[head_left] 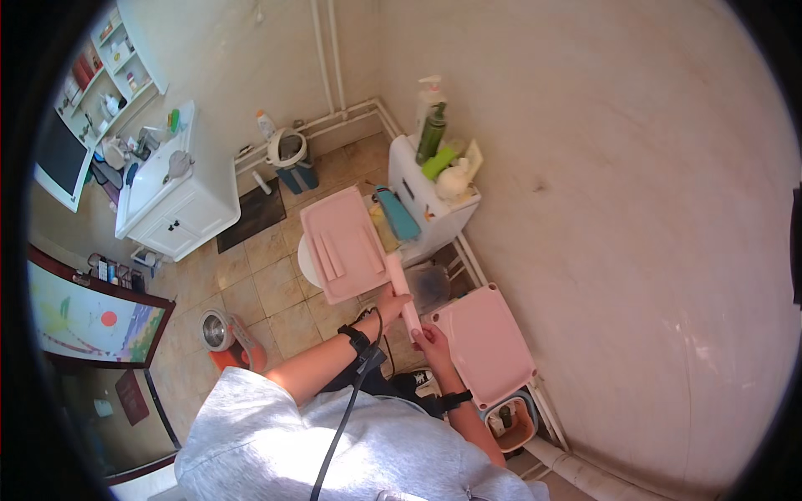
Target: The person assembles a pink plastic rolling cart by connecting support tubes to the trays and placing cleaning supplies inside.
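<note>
My left hand (392, 306) and my right hand (432, 341) are both closed on one long pink plastic bar (404, 292). The left grips it around the middle, the right at its near end. Beyond my left hand lies a pink rectangular tray-like panel (338, 225) with raised edges, its near corner close to the bar. Several loose pink strips (327, 255) rest on that panel. To the right of my right hand is a second pink panel (484, 346) with round holes at its corners.
A white cabinet (409, 179) against the wall carries bottles, with a blue item (397, 215) beside it. A trash bin (292, 159), a white vanity (180, 213), an orange-and-grey appliance (230, 338) and a small basket (511, 424) stand around me. Pipes run along the wall.
</note>
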The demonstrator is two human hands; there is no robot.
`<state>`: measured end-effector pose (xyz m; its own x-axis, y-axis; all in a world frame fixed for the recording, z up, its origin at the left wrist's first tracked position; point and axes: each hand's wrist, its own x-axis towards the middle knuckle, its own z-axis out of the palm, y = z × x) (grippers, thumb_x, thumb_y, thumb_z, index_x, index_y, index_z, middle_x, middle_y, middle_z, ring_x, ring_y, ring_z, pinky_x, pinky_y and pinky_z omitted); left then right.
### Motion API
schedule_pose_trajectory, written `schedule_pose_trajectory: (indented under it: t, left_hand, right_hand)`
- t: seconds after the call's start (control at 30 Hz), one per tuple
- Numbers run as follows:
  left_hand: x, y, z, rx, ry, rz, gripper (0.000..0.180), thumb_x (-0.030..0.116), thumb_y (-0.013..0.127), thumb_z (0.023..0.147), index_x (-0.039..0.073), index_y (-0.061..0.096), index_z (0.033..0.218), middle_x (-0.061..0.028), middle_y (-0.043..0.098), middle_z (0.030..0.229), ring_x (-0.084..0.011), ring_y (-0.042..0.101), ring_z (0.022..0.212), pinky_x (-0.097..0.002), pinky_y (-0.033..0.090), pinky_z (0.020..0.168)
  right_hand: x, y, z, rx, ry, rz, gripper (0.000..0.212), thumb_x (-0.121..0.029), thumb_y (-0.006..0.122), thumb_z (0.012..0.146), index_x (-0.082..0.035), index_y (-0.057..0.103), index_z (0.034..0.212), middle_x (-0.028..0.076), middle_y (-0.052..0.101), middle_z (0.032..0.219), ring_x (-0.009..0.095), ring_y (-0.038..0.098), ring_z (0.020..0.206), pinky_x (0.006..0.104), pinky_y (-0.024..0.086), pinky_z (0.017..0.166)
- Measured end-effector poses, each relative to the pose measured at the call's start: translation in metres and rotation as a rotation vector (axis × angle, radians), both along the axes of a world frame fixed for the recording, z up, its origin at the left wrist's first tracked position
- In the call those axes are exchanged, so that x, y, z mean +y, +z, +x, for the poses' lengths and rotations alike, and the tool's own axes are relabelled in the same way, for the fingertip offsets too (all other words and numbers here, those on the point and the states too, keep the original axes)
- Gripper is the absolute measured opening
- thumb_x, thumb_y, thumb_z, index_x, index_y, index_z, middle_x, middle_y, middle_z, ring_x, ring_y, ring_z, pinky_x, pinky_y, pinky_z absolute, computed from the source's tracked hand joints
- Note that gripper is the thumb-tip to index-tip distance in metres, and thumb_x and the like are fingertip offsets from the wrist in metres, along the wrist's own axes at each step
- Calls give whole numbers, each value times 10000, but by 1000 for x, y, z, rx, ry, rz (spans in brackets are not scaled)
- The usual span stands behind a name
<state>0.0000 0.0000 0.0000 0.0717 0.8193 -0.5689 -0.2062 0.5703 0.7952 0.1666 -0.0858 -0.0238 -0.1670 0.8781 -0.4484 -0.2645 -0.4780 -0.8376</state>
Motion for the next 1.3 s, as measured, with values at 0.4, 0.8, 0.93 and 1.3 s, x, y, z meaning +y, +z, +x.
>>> schedule_pose_trajectory:
  t: [0.4, 0.8, 0.93, 1.3]
  left_hand:
    - [119, -253, -186, 445, 426, 27, 302, 51, 709, 843, -42, 614, 1114, -109, 674, 911, -155, 649, 782, -293, 517, 657]
    - [201, -349, -251, 465, 406, -5, 329, 57, 638, 887, -46, 576, 1193, -137, 636, 1019, -220, 625, 915, -319, 507, 795]
    - [185, -328, -250, 1070, 298, 107, 291, 108, 578, 908, -3, 580, 1177, -183, 595, 1131, -329, 594, 1017, -403, 487, 882]
    - [85, -233, -65, 582, -305, 226, 173, 124, 569, 879, 77, 616, 1039, -163, 676, 842, -351, 663, 813, -438, 517, 725]
  right_hand:
    - [165, -177, -200, -187, 169, -399, 344, -127, 662, 901, 25, 576, 1197, 89, 642, 1037, 168, 634, 851, 310, 550, 709]
    - [256, -261, -273, -307, -18, -758, 346, -246, 557, 947, -52, 564, 1234, 120, 632, 1162, 285, 549, 1172, 434, 522, 900]
    - [221, -279, -233, -515, 647, -174, 355, -273, 551, 937, -73, 576, 1229, 111, 686, 1058, 223, 636, 1042, 399, 527, 842]
    - [71, -212, -14, -415, 98, -470, 294, -283, 538, 963, -57, 602, 1138, 71, 699, 859, 135, 674, 736, 244, 486, 590]
